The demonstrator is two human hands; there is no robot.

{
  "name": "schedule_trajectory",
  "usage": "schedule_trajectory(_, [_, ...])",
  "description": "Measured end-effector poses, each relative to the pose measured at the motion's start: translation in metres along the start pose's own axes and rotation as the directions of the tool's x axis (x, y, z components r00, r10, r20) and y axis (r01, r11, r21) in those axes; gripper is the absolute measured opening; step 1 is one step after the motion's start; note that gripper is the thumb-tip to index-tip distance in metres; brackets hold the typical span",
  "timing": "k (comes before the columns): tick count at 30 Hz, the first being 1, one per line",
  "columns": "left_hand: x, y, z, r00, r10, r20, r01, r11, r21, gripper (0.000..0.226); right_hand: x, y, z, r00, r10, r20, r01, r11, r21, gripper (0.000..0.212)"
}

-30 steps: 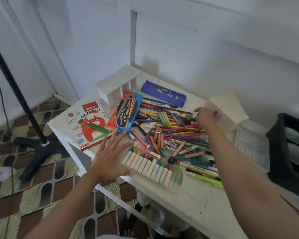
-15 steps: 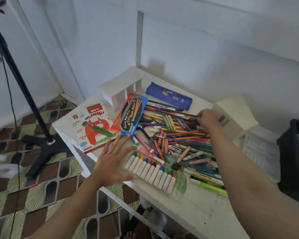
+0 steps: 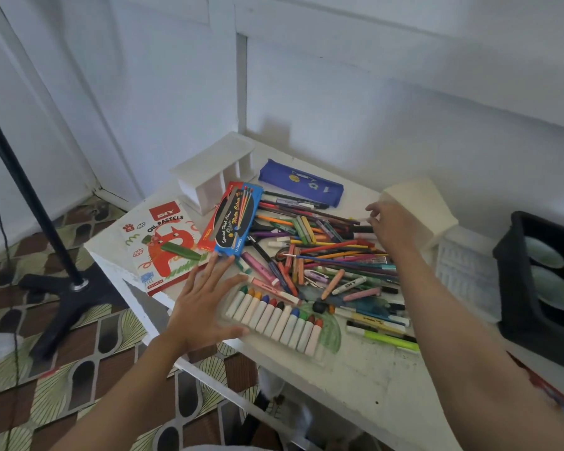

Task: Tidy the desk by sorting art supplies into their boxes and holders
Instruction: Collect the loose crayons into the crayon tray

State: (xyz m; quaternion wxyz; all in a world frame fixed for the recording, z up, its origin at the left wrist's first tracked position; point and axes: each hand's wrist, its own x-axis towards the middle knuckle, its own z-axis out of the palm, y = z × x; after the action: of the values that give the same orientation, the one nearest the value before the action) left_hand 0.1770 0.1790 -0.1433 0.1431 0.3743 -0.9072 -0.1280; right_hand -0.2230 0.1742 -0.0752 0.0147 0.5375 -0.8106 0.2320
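First voice: Almost nothing has been moved on the desk [image 3: 372, 379] since a second ago. The left hand [image 3: 205, 307] is kept flat and spread near the front edge, just beside the tray of oil pastels [image 3: 280, 317]. Only the fingers of the right hand [image 3: 393, 227] have been lifted a little, at the far end of the pile of pencils and pens [image 3: 323, 255].

Second voice: Is something pinched there?

First voice: It cannot be told. The fingers are bent over a pale pen end, but a grip is not clearly shown.

Second voice: What could go wrong?

First voice: The pile is crossed and loosely stacked. If one pencil is pulled from under the others, several may be rolled toward the front edge and dropped. The pastel tray is also laid close to that edge, so it could be pushed off by a careless slide of the left hand.

Second voice: And around, left to right?

First voice: A black stand [image 3: 62, 281] is seen on the floor. Then come the oil pastels box [image 3: 163, 242], the white holder [image 3: 215, 170], seemingly laid on its side, and the water colour pencil box [image 3: 238, 219] at the left fingertips. After these come the blue pencil case [image 3: 302, 183], a cream box [image 3: 420, 206] just behind the right hand, a ribbed white tray [image 3: 463, 275] and a black crate [image 3: 541, 275]. The way to the holder is partly blocked by the pencil box, which is laid over the pile's left end.
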Motion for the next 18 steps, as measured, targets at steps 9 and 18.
schedule_trajectory(9, [0.001,-0.002,0.001,0.999,0.030,-0.017,-0.029,0.999,0.016,0.093,-0.059,-0.014,-0.023,0.956,0.023,-0.294,0.039,0.978,0.204,0.011])
schedule_trajectory(18, [0.000,-0.002,0.002,0.998,0.045,-0.038,-0.044,0.999,0.010,0.092,-0.180,-0.062,-0.031,0.944,-0.007,-0.330,0.161,0.883,0.441,0.011])
